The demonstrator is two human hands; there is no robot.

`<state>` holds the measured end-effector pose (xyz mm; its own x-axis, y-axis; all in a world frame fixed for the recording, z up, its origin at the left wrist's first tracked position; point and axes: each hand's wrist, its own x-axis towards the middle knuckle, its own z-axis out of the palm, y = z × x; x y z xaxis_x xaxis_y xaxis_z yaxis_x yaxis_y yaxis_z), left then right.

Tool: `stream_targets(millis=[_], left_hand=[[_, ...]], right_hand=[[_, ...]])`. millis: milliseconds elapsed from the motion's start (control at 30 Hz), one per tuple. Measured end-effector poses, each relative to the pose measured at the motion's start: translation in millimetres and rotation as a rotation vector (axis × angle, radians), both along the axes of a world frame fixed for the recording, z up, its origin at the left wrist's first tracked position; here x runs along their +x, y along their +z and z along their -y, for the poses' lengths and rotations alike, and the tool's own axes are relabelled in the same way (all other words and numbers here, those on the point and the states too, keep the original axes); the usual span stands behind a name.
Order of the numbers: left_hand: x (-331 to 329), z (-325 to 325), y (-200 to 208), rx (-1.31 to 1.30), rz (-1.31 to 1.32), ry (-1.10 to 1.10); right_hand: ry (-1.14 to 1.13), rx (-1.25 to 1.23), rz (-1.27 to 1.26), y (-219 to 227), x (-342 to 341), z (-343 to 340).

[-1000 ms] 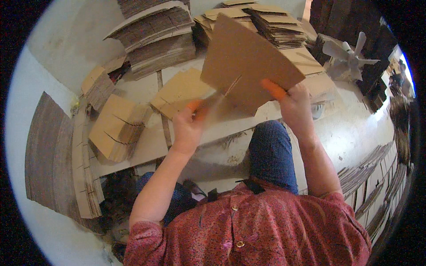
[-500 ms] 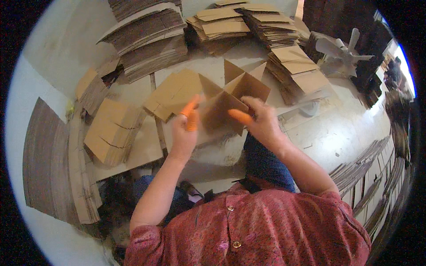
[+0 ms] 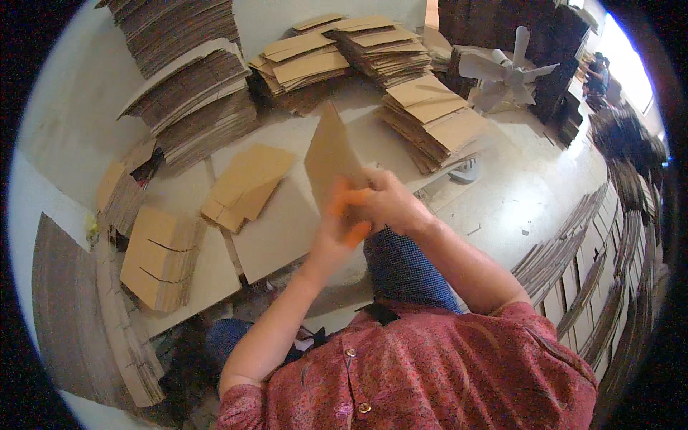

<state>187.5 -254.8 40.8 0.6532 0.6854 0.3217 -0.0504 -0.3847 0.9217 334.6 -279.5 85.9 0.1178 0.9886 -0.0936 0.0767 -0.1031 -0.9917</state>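
Observation:
In front of me, a brown cardboard divider (image 3: 330, 147) stands upright, folded nearly flat and seen almost edge-on. My right hand (image 3: 394, 204) grips its lower near end. Against the same end is my left hand (image 3: 335, 233), with orange coverings on its fingers; motion smears them, but they look closed around the cardboard. The two hands meet and partly hide each other. On the table to their left lie a few loose flat cardboard pieces (image 3: 247, 186), and farther left sits a stack of slotted cardboard sheets (image 3: 154, 258).
Tall stacks of cardboard (image 3: 197, 93) line the wall at the back left. More cardboard piles (image 3: 437, 118) rest along the far and right part of the table (image 3: 269, 244). A white-bladed fan (image 3: 507, 72) stands beyond. Cardboard bundles (image 3: 573, 251) are on the floor at right.
The divider, spread into a crossed shape before, is now folded nearly flat. My left hand has come rightward to join my right hand on it. The view has shifted right.

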Motion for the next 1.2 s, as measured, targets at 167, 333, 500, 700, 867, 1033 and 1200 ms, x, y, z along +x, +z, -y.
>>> stream_targets(millis=[167,333,500,700,867,1033,1200], left_hand=[[-31,-27,-22,0.376,-0.222,0.199],[-103,-98,-56,0.33,-0.66,0.554],[-140,-133,-82,0.55,-1.111,0.736],[-141,-146,-54,0.393,-1.193,0.656],[-165,-121,-45,0.638,-0.577,0.829],[-139,-47,-39,0.947,-0.424,0.535],[-184,-23,-34,0.877,-0.548,0.503]], right_hand=[[-0.36,0.442,0.401,30,48,22],[-0.651,0.621,1.325,50,109,-18],[-0.484,-0.167,1.551,-35,170,-68],[-0.253,-0.184,1.413,-74,200,-65],[-0.556,0.501,1.285,-45,104,-59],[-0.046,-0.17,-0.623,-35,-43,-12],[-0.16,0.063,-0.493,-56,-56,-14]])
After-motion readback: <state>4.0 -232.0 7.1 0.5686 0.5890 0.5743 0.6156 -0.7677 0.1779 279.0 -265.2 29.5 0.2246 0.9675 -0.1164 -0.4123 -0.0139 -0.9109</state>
